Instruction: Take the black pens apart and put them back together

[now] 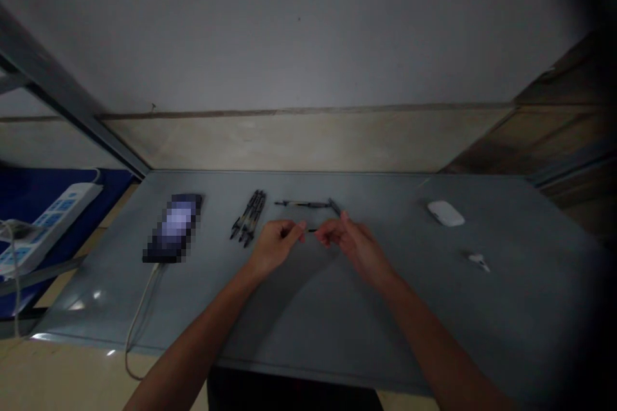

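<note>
My left hand [276, 245] and my right hand [357, 245] meet above the middle of the grey table, with a thin dark rod [311, 230] pinched between their fingertips. Its ends are hidden by my fingers. Just behind my hands lies a disassembled black pen [301, 204], and a small dark angled piece [334, 207] lies at its right end. Left of my left hand, several black pens [248, 218] lie in a tight bunch. Farther left is a smartphone [172, 228], its screen blurred out.
A white charging cable [142, 314] runs from the phone over the front table edge. A white wireless mouse [446, 213] and a small white item [479, 261] lie at right. A white power strip [48, 225] sits low at left, beyond the table. A wall rises behind.
</note>
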A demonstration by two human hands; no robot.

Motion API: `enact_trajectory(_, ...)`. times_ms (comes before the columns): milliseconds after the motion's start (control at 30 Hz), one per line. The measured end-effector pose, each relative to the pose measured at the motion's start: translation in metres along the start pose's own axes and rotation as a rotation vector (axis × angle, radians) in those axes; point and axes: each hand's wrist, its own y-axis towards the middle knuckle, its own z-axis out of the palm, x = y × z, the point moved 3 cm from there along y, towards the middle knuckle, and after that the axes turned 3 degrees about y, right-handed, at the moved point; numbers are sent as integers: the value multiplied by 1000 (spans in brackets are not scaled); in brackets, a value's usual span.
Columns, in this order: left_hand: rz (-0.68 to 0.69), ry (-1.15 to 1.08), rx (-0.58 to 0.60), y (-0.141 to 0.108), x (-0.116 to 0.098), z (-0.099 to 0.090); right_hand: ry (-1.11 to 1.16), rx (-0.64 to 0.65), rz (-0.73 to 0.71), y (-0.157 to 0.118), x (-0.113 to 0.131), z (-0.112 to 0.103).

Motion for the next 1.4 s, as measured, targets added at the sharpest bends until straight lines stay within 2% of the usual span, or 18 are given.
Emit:
enact_trajectory(233,-14,-95,28,-1,-2,-2,29,-12,11,1,0,-4)
enact_trajectory(433,-56,-50,6,-2,-7,-6,44,-28,-10,1,-1,0)
enact_trajectory(667,-105,-98,60,-2,-3,-2,-45,-23,1,0,-3,-1)
enact_trajectory(900,-108,-111,62,-2,-4,-1,47,-37,-17,1,-1,-1)
enact_trajectory(1033,-112,-146,55,-3,-2,0,41,-35,-58,1,2,0)
enact_trajectory(1233,-114,-235,48,-2,-6,-2,8,-49,-24,2,-3,-3)
enact_trajectory(1400,-114,-209,71,-3,-8,0,16,-72,-55,3,-3,-5)
